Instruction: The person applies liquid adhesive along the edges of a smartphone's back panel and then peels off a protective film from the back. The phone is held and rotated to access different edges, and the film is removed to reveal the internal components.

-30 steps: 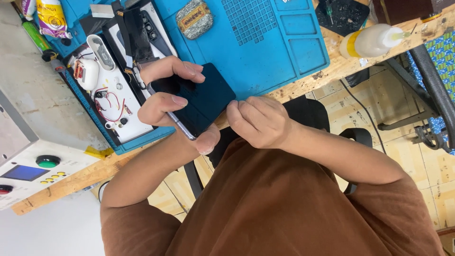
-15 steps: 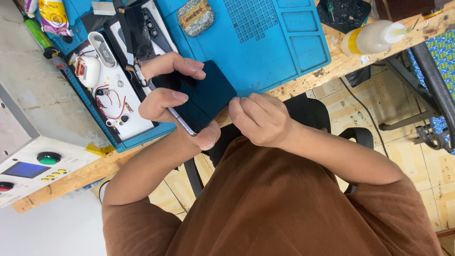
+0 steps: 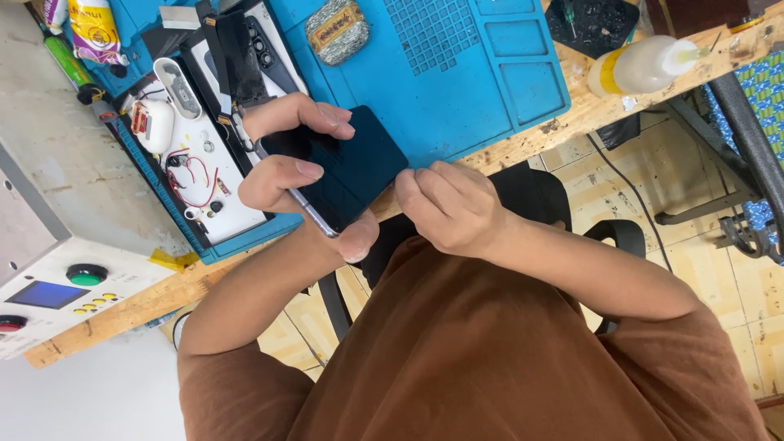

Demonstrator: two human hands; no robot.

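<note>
1. Right now my left hand (image 3: 298,175) sits just left of the frame's centre, wrapped around a dark smartphone (image 3: 347,167): fingers curl over its upper and left edges and the thumb presses near its lower corner.
2. My right hand (image 3: 449,204), at the centre, is closed into a loose fist with the fingertips bunched against the phone's right edge; I cannot tell whether something small is pinched between them.
3. That phone is tilted, its dark glassy face towards the camera, held above the near edge of the blue work mat (image 3: 457,90) rather than lying on it.
4. Spreading across the upper middle of the frame, the mat carries a grid of small squares and shallow trays.
5. Up at the top centre, an oval grey pad (image 3: 335,30) with a yellowish label rests on the mat.
6. To the upper left lies a white tray (image 3: 208,175) with loose parts, red wires and a white earbud-style case (image 3: 153,124).
7. At the upper right, a plastic squeeze bottle (image 3: 641,67) lies on its side on the wooden bench (image 3: 572,122).
8. Over at the left edge stands a white box (image 3: 57,278) with a green button and a small blue screen.
9. Below everything, my brown shirt (image 3: 490,359) fills the bottom of the frame.
</note>
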